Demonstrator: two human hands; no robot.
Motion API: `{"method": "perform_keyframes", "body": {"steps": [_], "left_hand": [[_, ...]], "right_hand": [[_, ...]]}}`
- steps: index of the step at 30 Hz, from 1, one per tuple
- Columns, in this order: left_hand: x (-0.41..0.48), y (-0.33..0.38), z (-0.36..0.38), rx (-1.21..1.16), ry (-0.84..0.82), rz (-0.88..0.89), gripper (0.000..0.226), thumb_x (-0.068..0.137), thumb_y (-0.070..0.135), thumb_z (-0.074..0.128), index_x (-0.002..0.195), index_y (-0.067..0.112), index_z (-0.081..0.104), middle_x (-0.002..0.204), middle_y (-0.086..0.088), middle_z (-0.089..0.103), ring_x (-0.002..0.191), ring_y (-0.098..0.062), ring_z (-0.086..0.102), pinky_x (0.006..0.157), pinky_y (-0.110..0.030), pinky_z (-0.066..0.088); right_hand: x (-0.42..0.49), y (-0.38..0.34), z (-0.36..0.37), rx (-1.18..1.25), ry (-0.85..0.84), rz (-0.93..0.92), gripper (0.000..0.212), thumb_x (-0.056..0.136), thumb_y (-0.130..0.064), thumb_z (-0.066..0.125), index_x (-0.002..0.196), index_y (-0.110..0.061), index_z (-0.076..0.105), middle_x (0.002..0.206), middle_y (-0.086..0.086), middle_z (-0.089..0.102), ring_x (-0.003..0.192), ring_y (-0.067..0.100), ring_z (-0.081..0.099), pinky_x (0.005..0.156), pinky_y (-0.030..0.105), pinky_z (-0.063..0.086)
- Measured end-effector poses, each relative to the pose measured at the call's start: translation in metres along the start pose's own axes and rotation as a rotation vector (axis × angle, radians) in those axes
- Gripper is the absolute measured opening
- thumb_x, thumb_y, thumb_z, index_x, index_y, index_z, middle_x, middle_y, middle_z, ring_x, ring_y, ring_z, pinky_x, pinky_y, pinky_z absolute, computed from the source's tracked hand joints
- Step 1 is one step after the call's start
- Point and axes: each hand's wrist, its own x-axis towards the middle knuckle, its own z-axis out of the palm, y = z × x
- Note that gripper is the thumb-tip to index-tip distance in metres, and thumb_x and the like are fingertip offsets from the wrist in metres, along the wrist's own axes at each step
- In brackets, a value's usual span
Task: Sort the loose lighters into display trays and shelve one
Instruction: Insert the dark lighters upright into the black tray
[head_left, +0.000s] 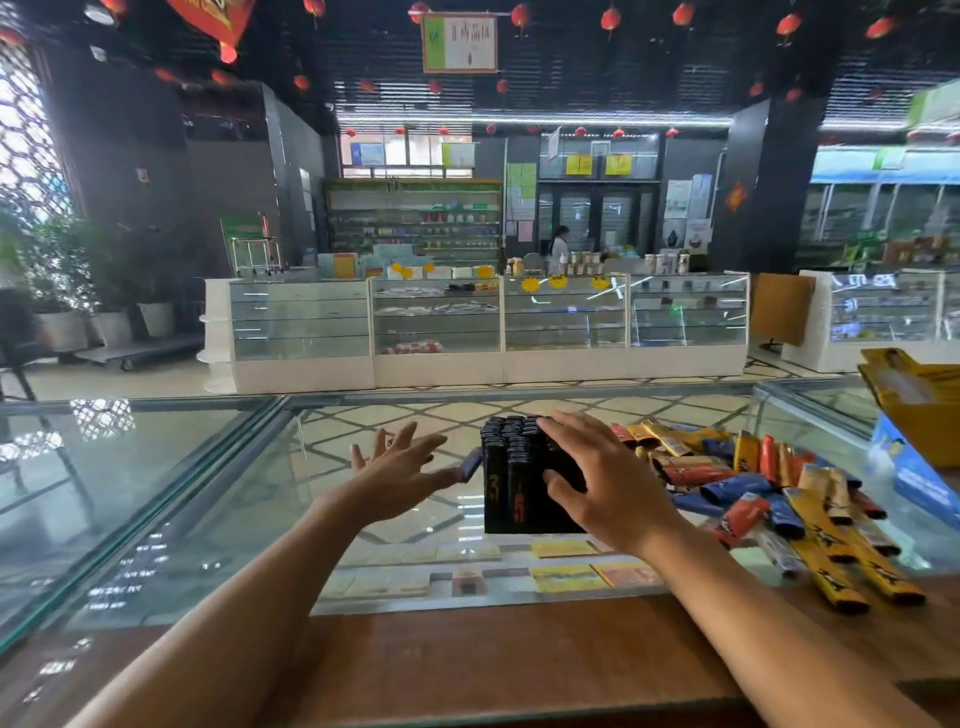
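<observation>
Lighters (748, 488) are seen partly sorted on a glass counter (208, 493). The left hand (400, 473) is spread, a dark blue lighter (471, 462) at its fingertips. A black display tray (519, 526) is packed with upright black lighters (506, 434), the right hand (608, 478) spread over it. Yellow, red and blue loose ones are left unsorted at right.

Glass-topped counter (208, 493) with a wooden near edge, bearing a tray of upright black lighters (503, 488), a heap of loose lighters (727, 475) to its right, and a blue box (919, 475) at far right.
</observation>
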Motion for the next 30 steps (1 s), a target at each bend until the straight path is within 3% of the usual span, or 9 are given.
{"method": "perform_keyframes", "body": {"steps": [2,7,11,14,23,26,30], "left_hand": [[0.009,-0.003,0.003,-0.004,-0.029,-0.031,0.127,0.05,0.111,0.01,0.159,0.047,0.019,0.171,-0.004,-0.01,0.153,-0.044,-0.017,0.116,-0.071,-0.014],[0.025,0.016,0.007,0.05,-0.067,-0.054,0.124,0.06,0.106,0.009,0.162,0.037,0.02,0.17,-0.015,-0.001,0.154,-0.046,-0.007,0.122,-0.063,0.0],[0.033,0.017,0.014,0.054,-0.019,0.042,0.069,0.1,0.067,0.036,0.15,0.021,0.048,0.165,-0.016,0.027,0.154,-0.034,0.02,0.122,-0.054,0.025],[0.03,0.016,0.011,0.023,-0.024,0.086,0.04,0.105,0.04,0.049,0.134,0.014,0.06,0.155,-0.015,0.042,0.146,-0.031,0.036,0.116,-0.047,0.036],[0.009,0.025,0.004,0.095,-0.016,-0.011,0.043,0.104,0.022,0.048,0.145,0.011,0.046,0.148,-0.016,0.041,0.133,-0.033,0.035,0.113,-0.045,0.029],[-0.003,0.031,-0.002,0.036,-0.019,-0.06,0.045,0.102,0.018,0.051,0.145,0.007,0.044,0.14,-0.017,0.043,0.127,-0.031,0.04,0.108,-0.042,0.035],[-0.024,0.035,-0.008,-0.106,-0.032,-0.091,0.032,0.095,0.008,0.06,0.126,0.005,0.06,0.121,-0.013,0.059,0.109,-0.027,0.058,0.099,-0.04,0.051]], "right_hand": [[0.0,-0.001,0.0,0.005,0.003,-0.002,0.065,0.094,-0.053,0.044,0.155,-0.033,0.035,0.161,-0.013,0.032,0.15,0.005,0.022,0.115,0.027,0.026],[-0.001,-0.003,-0.003,0.019,-0.007,0.018,0.065,0.093,-0.052,0.046,0.155,-0.033,0.037,0.161,-0.014,0.032,0.148,0.002,0.021,0.11,0.022,0.024],[0.0,-0.002,-0.002,0.034,-0.012,0.023,0.066,0.092,-0.053,0.046,0.155,-0.034,0.037,0.161,-0.015,0.032,0.149,0.002,0.02,0.108,0.022,0.026],[0.0,-0.002,-0.002,0.03,-0.02,0.03,0.067,0.092,-0.055,0.045,0.155,-0.034,0.037,0.16,-0.015,0.033,0.149,0.001,0.019,0.107,0.023,0.027],[-0.003,-0.005,-0.005,0.017,-0.037,0.03,0.068,0.093,-0.057,0.046,0.156,-0.037,0.03,0.162,-0.015,0.029,0.15,0.003,0.019,0.112,0.034,0.037],[-0.005,-0.006,-0.005,0.008,-0.051,0.054,0.069,0.094,-0.058,0.048,0.156,-0.038,0.028,0.163,-0.014,0.028,0.15,0.005,0.022,0.112,0.039,0.041],[-0.007,-0.01,-0.007,-0.003,-0.074,0.078,0.071,0.092,-0.061,0.045,0.156,-0.037,0.025,0.163,-0.012,0.025,0.15,0.008,0.023,0.113,0.045,0.041]]}}
